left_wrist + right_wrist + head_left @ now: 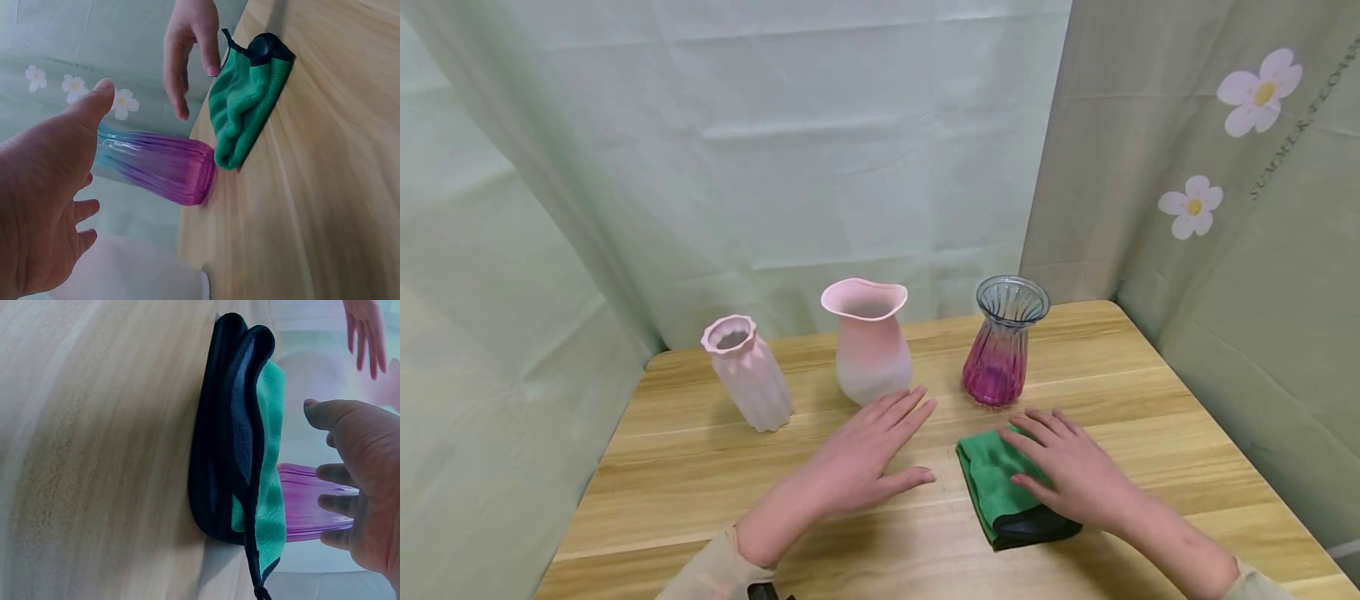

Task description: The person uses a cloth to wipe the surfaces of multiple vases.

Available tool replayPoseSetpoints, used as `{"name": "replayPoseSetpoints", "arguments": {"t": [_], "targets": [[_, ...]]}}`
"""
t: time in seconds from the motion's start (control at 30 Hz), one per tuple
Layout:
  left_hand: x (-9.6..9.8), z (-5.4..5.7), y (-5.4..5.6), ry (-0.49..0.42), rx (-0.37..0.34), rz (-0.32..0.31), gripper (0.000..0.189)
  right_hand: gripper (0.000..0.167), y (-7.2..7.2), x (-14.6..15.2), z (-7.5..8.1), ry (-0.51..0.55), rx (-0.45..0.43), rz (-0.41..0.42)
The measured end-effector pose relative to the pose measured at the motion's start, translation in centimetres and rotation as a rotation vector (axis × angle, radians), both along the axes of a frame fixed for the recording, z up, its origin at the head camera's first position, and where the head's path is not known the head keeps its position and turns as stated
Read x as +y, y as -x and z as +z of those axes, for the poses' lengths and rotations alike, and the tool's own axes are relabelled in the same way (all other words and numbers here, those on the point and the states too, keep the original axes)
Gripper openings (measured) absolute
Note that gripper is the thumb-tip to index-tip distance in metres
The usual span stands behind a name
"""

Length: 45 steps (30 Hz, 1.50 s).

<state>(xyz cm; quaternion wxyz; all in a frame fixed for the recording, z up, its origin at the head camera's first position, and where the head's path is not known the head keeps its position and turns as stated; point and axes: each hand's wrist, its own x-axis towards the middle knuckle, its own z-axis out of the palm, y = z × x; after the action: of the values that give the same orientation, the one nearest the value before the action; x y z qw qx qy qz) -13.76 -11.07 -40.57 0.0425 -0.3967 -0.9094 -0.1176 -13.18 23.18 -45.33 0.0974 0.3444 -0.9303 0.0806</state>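
A folded green cloth with dark edging lies on the wooden table. Above it hovers my right hand, fingers spread and apart from the cloth in the right wrist view. My left hand is held over the table with straight fingers and nothing in it, in front of a pink-and-white vase with a wavy rim. Behind the cloth stands a glass vase, bluish at the top and magenta below. At the left is a small pale pink ribbed vase. All three vases are upright.
The wooden table has its back edge close to a pale green curtain. More curtain with white flowers hangs along the right side. A loop of dark cord sticks out from the cloth.
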Motion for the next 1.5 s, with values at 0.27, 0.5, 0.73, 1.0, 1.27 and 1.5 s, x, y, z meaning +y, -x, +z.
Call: {"name": "replayPoseSetpoints", "arguments": {"t": [0.27,0.5,0.73,1.0,1.27,1.5], "targets": [[2.2,0.7,2.0,-0.064,-0.079,0.028,0.084,0.062,-0.1,0.1,-0.6,-0.013,0.009,0.048],[4.2,0.5,3.9,-0.191,-0.158,0.077,0.083,0.056,-0.1,-0.1,-0.5,-0.015,-0.026,0.072],[6.4,1.1,5.3,-0.365,-0.298,0.111,0.085,0.054,-0.2,-0.4,-0.4,-0.033,-0.056,0.101],[8.8,1.5,7.6,-0.582,-0.474,0.233,0.086,0.052,-0.5,-0.2,-0.3,-0.04,-0.087,0.096],[10.6,1.4,10.6,-0.713,-0.571,0.293,0.086,0.053,-0.7,-0.4,-0.2,-0.055,-0.098,0.098],[12.4,0.9,12.7,-0.707,-0.554,0.27,0.088,0.054,-0.8,-0.5,-0.2,-0.039,-0.076,0.112]]}}
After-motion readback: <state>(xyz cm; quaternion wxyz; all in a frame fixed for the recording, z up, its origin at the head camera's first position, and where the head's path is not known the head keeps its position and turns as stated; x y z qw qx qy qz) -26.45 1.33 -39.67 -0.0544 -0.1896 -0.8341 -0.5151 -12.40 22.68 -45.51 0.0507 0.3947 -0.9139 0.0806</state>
